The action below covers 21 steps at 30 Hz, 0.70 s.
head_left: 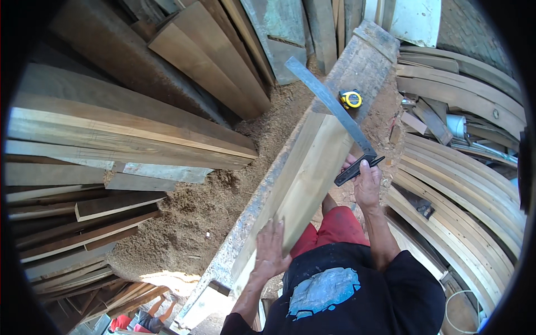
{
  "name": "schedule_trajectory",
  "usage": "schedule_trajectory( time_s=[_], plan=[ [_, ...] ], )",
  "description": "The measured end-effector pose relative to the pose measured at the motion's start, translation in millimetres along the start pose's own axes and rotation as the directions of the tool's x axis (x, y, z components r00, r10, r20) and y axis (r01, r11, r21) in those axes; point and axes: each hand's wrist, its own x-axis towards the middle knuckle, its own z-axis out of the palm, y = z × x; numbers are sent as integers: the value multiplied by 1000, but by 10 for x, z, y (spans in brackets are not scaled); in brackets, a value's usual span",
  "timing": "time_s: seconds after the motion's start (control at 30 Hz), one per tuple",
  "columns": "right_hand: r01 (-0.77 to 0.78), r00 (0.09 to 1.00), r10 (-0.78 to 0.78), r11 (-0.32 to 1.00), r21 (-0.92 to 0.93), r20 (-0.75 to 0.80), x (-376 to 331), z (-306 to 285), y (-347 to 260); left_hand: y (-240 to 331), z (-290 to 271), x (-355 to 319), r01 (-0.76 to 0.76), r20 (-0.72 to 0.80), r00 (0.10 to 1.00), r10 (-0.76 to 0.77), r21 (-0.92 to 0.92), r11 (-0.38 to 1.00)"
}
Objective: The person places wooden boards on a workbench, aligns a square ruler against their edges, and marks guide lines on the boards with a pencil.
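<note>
A long, thick wooden board [315, 173] lies along the narrow workbench [365, 61], slanting from lower left to upper right. My left hand [271, 248] rests on the near part of its top face, fingers stretched out. My right hand [367, 184] grips the black handle of a carpenter's square [330, 101] at the board's right edge. The square's long metal blade reaches across the far end of the board and out past the bench's left side. Just beyond this end, a yellow and black tape measure [350, 99] sits on the bench.
Stacked planks [134, 131] crowd the left side, with more boards leaning at the back. Curved wooden pieces [458, 173] are piled on the right, near a white bucket [456, 125]. Sawdust [190, 223] covers the floor left of the bench. Another person [151, 321] is at the lower left.
</note>
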Motion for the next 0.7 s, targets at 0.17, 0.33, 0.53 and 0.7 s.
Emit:
schedule_trajectory(
  time_s=[0.17,0.33,0.53,0.7],
  plan=[
    [44,997,-30,973,-228,65,65,-619,104,315,727,60,0,-7,1000,0,-6,1000],
    [47,997,-67,899,-435,-31,166,-666,278,278,1256,140,-3,-168,985,28,150,989],
    [26,1000,-14,870,-492,28,404,-550,389,172,1192,256,35,-192,981,1,182,983],
    [83,996,-26,574,-815,84,404,-412,318,-440,1340,354,78,-255,965,52,473,878]
  ],
)
